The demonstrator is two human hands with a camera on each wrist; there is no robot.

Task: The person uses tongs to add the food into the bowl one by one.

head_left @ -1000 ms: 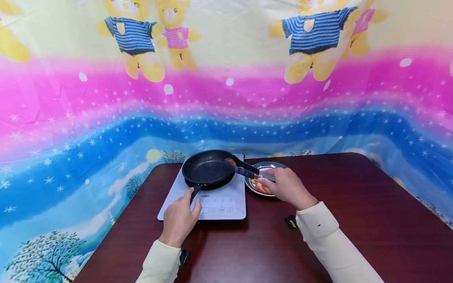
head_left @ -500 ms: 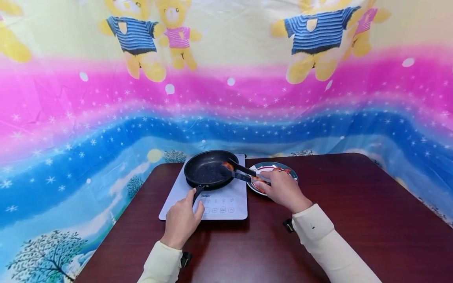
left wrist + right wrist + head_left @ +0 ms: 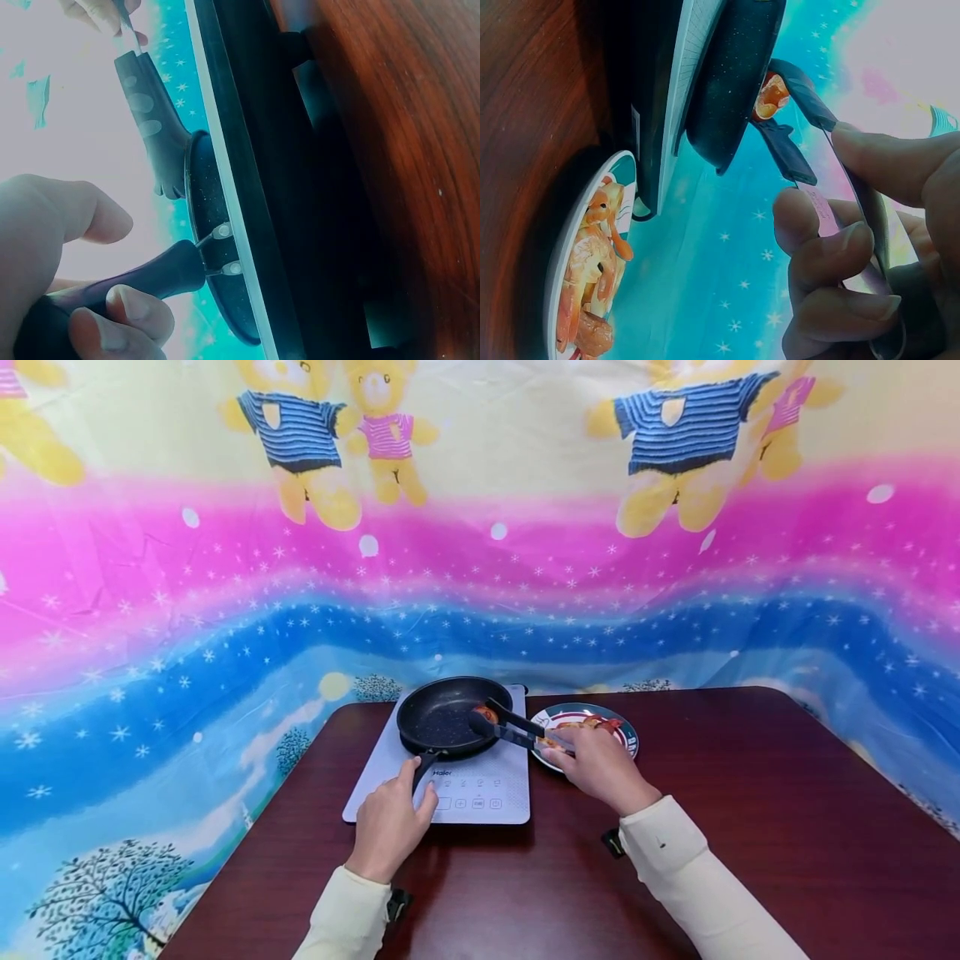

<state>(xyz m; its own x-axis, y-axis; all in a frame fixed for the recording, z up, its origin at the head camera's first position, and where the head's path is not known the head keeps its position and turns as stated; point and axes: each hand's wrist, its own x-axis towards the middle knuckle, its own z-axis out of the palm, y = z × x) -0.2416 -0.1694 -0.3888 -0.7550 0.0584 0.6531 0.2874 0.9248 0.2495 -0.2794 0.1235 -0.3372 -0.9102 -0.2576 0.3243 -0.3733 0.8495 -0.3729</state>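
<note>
My left hand [image 3: 392, 818] grips the black handle [image 3: 142, 281] of a frying pan [image 3: 442, 714]. The pan sits on a white induction cooktop [image 3: 480, 814]. My right hand [image 3: 607, 768] holds a pair of tongs [image 3: 525, 722] with black tips and metal arms, fingers on one arm and thumb on the other. Between the tong tips, at the pan's right side, is an orange-red shrimp [image 3: 771, 97], partly hidden by the tips. Right of the cooktop, partly behind my right hand, stands a plate [image 3: 633, 745] with several cooked shrimp [image 3: 592, 262].
All this stands on a dark red-brown wooden table [image 3: 525, 893]. A patterned cloth [image 3: 555, 552] with bears and snowflakes hangs behind and along the table's sides. The plate lies close to the cooktop's right edge.
My right hand and the tongs have shifted a little left over the pan, uncovering more of the plate. The left hand keeps its grip on the handle. The head view has turned slightly.
</note>
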